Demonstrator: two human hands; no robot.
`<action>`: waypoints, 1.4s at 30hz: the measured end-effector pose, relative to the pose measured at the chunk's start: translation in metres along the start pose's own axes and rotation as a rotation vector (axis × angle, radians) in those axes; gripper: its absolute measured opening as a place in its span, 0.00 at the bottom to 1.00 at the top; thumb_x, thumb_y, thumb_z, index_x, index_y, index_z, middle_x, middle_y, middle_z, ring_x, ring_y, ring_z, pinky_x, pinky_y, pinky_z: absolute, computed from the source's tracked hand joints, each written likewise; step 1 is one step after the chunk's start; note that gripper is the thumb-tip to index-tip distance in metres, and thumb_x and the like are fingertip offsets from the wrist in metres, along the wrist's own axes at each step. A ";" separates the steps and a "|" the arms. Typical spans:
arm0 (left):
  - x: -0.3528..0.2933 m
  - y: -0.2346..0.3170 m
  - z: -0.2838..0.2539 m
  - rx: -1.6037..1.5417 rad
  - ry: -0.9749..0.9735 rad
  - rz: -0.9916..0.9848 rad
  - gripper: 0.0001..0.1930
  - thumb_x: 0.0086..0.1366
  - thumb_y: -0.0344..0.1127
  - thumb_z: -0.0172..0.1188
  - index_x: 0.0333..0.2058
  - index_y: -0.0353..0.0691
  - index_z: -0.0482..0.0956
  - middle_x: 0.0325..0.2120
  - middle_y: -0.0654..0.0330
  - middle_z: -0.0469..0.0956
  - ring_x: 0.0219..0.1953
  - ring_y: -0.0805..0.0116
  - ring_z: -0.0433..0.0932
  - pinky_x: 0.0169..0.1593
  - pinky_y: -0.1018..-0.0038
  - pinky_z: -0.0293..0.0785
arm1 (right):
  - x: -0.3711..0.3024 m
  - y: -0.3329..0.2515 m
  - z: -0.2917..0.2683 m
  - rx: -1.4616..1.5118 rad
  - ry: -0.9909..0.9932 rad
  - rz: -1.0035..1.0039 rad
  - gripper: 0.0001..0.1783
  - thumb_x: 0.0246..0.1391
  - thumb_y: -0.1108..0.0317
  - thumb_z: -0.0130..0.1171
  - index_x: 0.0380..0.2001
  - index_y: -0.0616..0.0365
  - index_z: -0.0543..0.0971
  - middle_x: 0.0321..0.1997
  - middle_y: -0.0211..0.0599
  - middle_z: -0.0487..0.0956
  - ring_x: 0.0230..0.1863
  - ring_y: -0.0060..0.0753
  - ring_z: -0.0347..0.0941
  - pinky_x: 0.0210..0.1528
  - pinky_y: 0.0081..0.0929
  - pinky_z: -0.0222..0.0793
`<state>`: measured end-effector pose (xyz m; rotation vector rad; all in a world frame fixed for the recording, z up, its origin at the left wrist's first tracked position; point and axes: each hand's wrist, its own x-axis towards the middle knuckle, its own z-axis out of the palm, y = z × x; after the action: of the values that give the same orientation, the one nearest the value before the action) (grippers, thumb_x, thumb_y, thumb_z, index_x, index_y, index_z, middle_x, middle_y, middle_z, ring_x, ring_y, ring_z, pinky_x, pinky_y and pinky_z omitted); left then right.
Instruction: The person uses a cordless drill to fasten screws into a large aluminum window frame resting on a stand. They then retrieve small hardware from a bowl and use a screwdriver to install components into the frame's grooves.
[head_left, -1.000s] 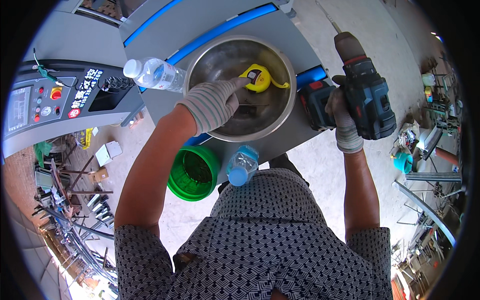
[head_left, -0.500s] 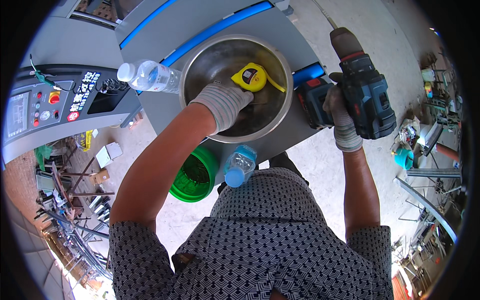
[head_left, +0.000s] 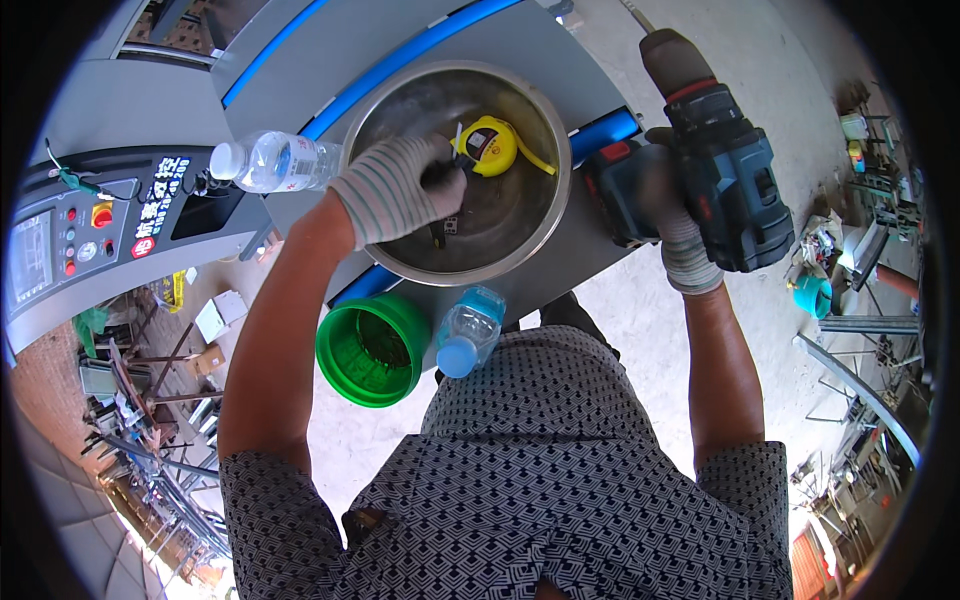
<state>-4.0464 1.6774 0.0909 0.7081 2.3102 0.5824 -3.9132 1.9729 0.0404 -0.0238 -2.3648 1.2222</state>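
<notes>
My right hand [head_left: 680, 225] grips a cordless drill [head_left: 735, 185] with a black body and a red ring. It is upright, its bit pointing away from me, its battery [head_left: 620, 195] at the bowl's right. My left hand [head_left: 400, 190], in a striped work glove, is closed over the left side of a steel bowl [head_left: 560, 215]. Between its fingers is a thin dark object [head_left: 463, 158], mostly covered, its kind unclear. Beside those fingertips a yellow tape measure [head_left: 492, 148] lies in the bowl, its tab stretching right. Small dark pieces [head_left: 438, 235] lie below the hand.
A clear bottle [head_left: 280, 162] lies left of the bowl. A blue-capped bottle [head_left: 470, 330] and a green bucket [head_left: 372, 350] are close to my body. A machine control panel [head_left: 85, 225] stands at left. Metal stock [head_left: 870, 325] and clutter line the right side.
My left hand has lifted from inside the bowl and moved left toward its rim, now with a dark object in its fingers. The drill has stayed nearly in place; the view has shifted slightly.
</notes>
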 end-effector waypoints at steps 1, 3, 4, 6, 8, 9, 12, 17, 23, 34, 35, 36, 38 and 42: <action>-0.002 -0.004 -0.004 -0.085 0.021 0.025 0.17 0.67 0.44 0.60 0.40 0.33 0.82 0.28 0.52 0.83 0.31 0.61 0.83 0.43 0.67 0.80 | -0.001 0.001 0.000 0.006 -0.002 0.011 0.12 0.56 0.72 0.66 0.45 0.49 0.83 0.40 0.29 0.84 0.40 0.30 0.82 0.47 0.32 0.80; -0.006 -0.011 -0.008 -0.171 0.127 0.110 0.17 0.69 0.44 0.58 0.42 0.33 0.81 0.29 0.53 0.84 0.31 0.64 0.83 0.42 0.68 0.80 | -0.002 0.001 -0.001 0.022 -0.008 0.027 0.12 0.56 0.72 0.65 0.45 0.48 0.83 0.40 0.29 0.84 0.40 0.29 0.82 0.48 0.33 0.80; -0.007 -0.016 -0.007 -0.172 0.213 0.171 0.17 0.70 0.43 0.58 0.42 0.32 0.81 0.29 0.54 0.84 0.31 0.65 0.82 0.42 0.68 0.80 | -0.001 0.000 -0.001 0.021 -0.011 0.033 0.12 0.56 0.72 0.65 0.45 0.48 0.83 0.40 0.29 0.84 0.40 0.30 0.82 0.47 0.32 0.80; -0.012 -0.020 -0.011 -0.235 0.271 0.167 0.17 0.71 0.44 0.57 0.43 0.32 0.81 0.30 0.54 0.84 0.31 0.66 0.82 0.42 0.69 0.80 | -0.001 -0.001 -0.001 0.015 -0.013 0.048 0.13 0.56 0.72 0.65 0.45 0.49 0.83 0.40 0.29 0.84 0.41 0.30 0.82 0.47 0.32 0.80; -0.018 -0.016 -0.019 -0.360 0.217 0.037 0.18 0.72 0.45 0.56 0.44 0.33 0.81 0.31 0.55 0.83 0.32 0.68 0.82 0.42 0.72 0.81 | -0.002 -0.001 -0.001 0.067 0.003 0.070 0.13 0.56 0.73 0.65 0.45 0.49 0.83 0.41 0.29 0.84 0.41 0.30 0.82 0.46 0.31 0.80; -0.022 -0.013 -0.020 -0.377 0.241 0.005 0.19 0.73 0.48 0.56 0.44 0.34 0.81 0.31 0.57 0.83 0.33 0.70 0.82 0.42 0.74 0.81 | -0.002 -0.001 0.000 0.093 0.011 0.080 0.13 0.56 0.73 0.65 0.45 0.49 0.83 0.41 0.29 0.84 0.41 0.30 0.82 0.46 0.31 0.80; -0.024 -0.020 -0.020 -0.470 0.253 0.012 0.18 0.73 0.47 0.58 0.42 0.35 0.81 0.28 0.62 0.80 0.31 0.76 0.80 0.34 0.79 0.77 | -0.001 -0.004 0.000 0.095 0.034 0.080 0.13 0.56 0.72 0.66 0.45 0.50 0.83 0.40 0.30 0.85 0.39 0.29 0.83 0.45 0.30 0.81; -0.029 -0.030 -0.018 -0.546 0.330 0.047 0.17 0.75 0.45 0.56 0.44 0.35 0.81 0.27 0.63 0.79 0.29 0.78 0.78 0.31 0.84 0.73 | -0.004 0.001 0.000 0.135 0.004 0.163 0.12 0.57 0.72 0.65 0.46 0.51 0.83 0.38 0.31 0.85 0.37 0.27 0.83 0.47 0.30 0.81; -0.036 -0.027 -0.032 -0.572 0.333 0.002 0.17 0.76 0.46 0.54 0.47 0.37 0.81 0.26 0.66 0.78 0.24 0.84 0.69 0.27 0.84 0.64 | -0.005 -0.005 -0.003 0.239 -0.005 0.222 0.17 0.58 0.69 0.65 0.51 0.51 0.81 0.44 0.33 0.85 0.42 0.28 0.82 0.51 0.32 0.80; -0.037 -0.022 -0.028 -0.627 0.388 -0.004 0.18 0.76 0.48 0.53 0.48 0.39 0.80 0.25 0.67 0.76 0.23 0.83 0.67 0.27 0.83 0.62 | -0.008 0.002 -0.006 0.325 -0.056 0.229 0.24 0.58 0.63 0.68 0.58 0.49 0.78 0.54 0.35 0.82 0.54 0.33 0.80 0.58 0.37 0.77; -0.036 -0.025 -0.027 -0.647 0.370 0.004 0.18 0.76 0.48 0.53 0.48 0.38 0.80 0.25 0.67 0.76 0.22 0.83 0.67 0.27 0.84 0.62 | -0.011 0.009 -0.006 0.294 -0.056 0.230 0.24 0.58 0.63 0.68 0.58 0.49 0.78 0.54 0.35 0.82 0.54 0.32 0.80 0.58 0.37 0.77; -0.036 -0.027 -0.026 -0.667 0.351 0.010 0.18 0.76 0.48 0.53 0.49 0.38 0.80 0.25 0.67 0.76 0.22 0.83 0.67 0.27 0.84 0.62 | -0.012 0.012 -0.005 0.265 -0.057 0.231 0.24 0.58 0.64 0.68 0.58 0.49 0.78 0.54 0.34 0.82 0.54 0.32 0.80 0.58 0.37 0.78; -0.039 -0.026 -0.024 -0.686 0.350 0.013 0.19 0.76 0.48 0.53 0.49 0.38 0.79 0.25 0.67 0.76 0.22 0.83 0.66 0.27 0.84 0.62 | -0.011 0.009 -0.006 0.242 -0.062 0.236 0.23 0.59 0.64 0.67 0.58 0.49 0.78 0.53 0.34 0.82 0.53 0.32 0.80 0.58 0.36 0.77; -0.042 -0.026 -0.015 -0.771 0.402 -0.067 0.19 0.75 0.49 0.55 0.50 0.38 0.80 0.26 0.68 0.77 0.23 0.84 0.67 0.27 0.84 0.62 | -0.007 0.017 0.000 0.197 -0.037 0.165 0.19 0.66 0.61 0.59 0.55 0.59 0.76 0.30 0.26 0.76 0.30 0.18 0.72 0.37 0.20 0.71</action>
<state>-4.0377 1.6284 0.1051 0.1447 2.1643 1.5745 -3.9101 1.9813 0.0243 -0.1360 -2.2993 1.5421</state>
